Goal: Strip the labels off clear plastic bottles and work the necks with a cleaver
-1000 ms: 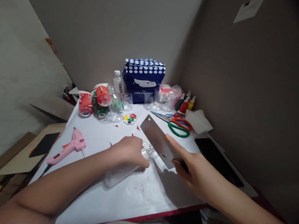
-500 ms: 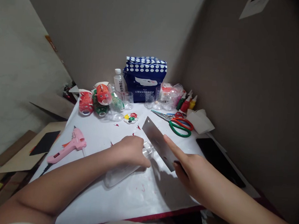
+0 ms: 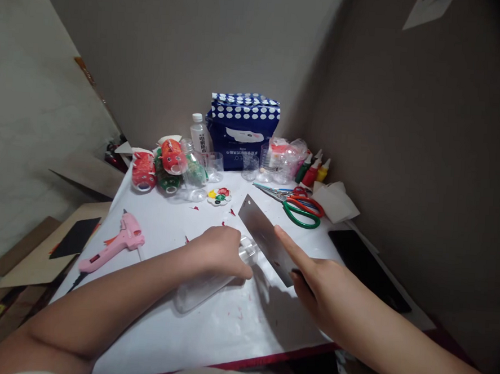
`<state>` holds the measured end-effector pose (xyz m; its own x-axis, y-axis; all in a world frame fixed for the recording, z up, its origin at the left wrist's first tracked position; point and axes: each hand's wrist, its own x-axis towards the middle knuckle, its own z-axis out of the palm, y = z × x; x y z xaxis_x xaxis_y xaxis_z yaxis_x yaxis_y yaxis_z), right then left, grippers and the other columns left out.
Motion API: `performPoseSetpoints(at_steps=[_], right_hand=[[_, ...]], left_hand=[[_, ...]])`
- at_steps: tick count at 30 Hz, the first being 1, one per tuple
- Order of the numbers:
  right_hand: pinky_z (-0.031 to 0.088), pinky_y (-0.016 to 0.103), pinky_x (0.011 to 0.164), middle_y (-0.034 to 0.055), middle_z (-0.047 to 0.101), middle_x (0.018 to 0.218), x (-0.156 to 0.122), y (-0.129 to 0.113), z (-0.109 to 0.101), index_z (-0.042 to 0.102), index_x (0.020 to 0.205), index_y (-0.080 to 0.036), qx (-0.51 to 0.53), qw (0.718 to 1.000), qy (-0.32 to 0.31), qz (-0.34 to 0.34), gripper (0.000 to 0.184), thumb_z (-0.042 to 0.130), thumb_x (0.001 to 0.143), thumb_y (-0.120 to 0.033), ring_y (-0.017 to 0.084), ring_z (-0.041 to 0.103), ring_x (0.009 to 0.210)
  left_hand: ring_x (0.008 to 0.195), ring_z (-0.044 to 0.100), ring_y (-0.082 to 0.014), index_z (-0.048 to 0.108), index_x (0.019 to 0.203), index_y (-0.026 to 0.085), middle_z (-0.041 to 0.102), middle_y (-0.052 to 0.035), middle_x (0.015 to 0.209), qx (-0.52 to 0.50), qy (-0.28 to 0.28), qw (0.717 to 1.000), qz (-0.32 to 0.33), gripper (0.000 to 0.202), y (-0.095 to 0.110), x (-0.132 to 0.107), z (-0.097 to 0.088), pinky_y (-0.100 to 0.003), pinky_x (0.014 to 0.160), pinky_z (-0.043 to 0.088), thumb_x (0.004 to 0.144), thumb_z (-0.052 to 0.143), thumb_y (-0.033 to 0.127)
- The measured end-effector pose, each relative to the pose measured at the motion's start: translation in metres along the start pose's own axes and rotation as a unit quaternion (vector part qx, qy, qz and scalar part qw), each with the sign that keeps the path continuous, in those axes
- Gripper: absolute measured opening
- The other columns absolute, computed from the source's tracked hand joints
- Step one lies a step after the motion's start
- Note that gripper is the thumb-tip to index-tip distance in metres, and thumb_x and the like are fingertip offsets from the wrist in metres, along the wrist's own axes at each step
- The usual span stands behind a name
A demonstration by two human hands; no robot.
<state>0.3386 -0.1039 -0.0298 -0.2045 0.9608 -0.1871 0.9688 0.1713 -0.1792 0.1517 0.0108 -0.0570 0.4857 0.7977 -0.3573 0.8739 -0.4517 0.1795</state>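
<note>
A clear plastic bottle (image 3: 199, 294) lies on its side on the white-covered table (image 3: 155, 345). My left hand (image 3: 223, 253) is closed around it from above, hiding its middle. My right hand (image 3: 314, 275) grips a cleaver (image 3: 266, 241), its index finger stretched along the broad metal blade. The blade stands beside the bottle's right end; I cannot tell whether its edge touches the plastic. The cleaver's handle is hidden inside the fist.
A pink glue gun (image 3: 117, 244) lies at left. Behind are red and green painted bottle figures (image 3: 173, 157), a paint palette (image 3: 219, 196) and a blue bag (image 3: 242, 136). Green-handled scissors (image 3: 301, 213), paint bottles (image 3: 310, 174) and a black tablet-like slab (image 3: 367, 267) are at right.
</note>
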Motion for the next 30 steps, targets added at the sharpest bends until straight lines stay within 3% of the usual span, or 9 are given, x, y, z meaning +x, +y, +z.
performPoseSetpoints(at_steps=[14, 26, 30], right_hand=[[0.028, 0.026, 0.051, 0.0056, 0.067, 0.07, 0.009, -0.013, -0.014, -0.009, 0.149, -0.017, -0.059, 0.998, -0.022, 0.01, 0.088, 0.044, 0.08, -0.004, 0.018, 0.057, 0.055], [0.021, 0.024, 0.045, 0.0068, 0.065, 0.068, 0.041, -0.016, -0.023, 0.011, 0.15, -0.017, -0.069, 0.994, 0.076, -0.038, 0.074, 0.042, 0.083, -0.014, 0.017, 0.052, 0.052], [0.021, 0.024, 0.045, 0.0068, 0.065, 0.069, 0.05, -0.019, -0.027, 0.014, 0.15, -0.017, -0.049, 0.995, 0.079, -0.029, 0.074, 0.042, 0.082, -0.015, 0.016, 0.05, 0.051]], left_hand=[[0.07, 0.063, -0.0248, 0.064, 0.079, 0.021, 0.067, -0.0064, 0.079, 0.002, -0.003, 1.0, -0.008, 0.052, 0.005, -0.004, -0.004, -0.03, 0.05, 0.044, 0.047, 0.062, 0.062], [0.075, 0.064, -0.0289, 0.067, 0.082, 0.018, 0.069, -0.0122, 0.083, 0.023, 0.008, 1.0, -0.006, 0.053, 0.014, -0.012, -0.01, -0.031, 0.052, 0.046, 0.049, 0.063, 0.058], [0.076, 0.063, -0.0296, 0.067, 0.081, 0.017, 0.069, -0.0126, 0.081, 0.028, 0.007, 1.0, -0.011, 0.051, 0.016, -0.015, -0.011, -0.032, 0.054, 0.046, 0.049, 0.063, 0.056]])
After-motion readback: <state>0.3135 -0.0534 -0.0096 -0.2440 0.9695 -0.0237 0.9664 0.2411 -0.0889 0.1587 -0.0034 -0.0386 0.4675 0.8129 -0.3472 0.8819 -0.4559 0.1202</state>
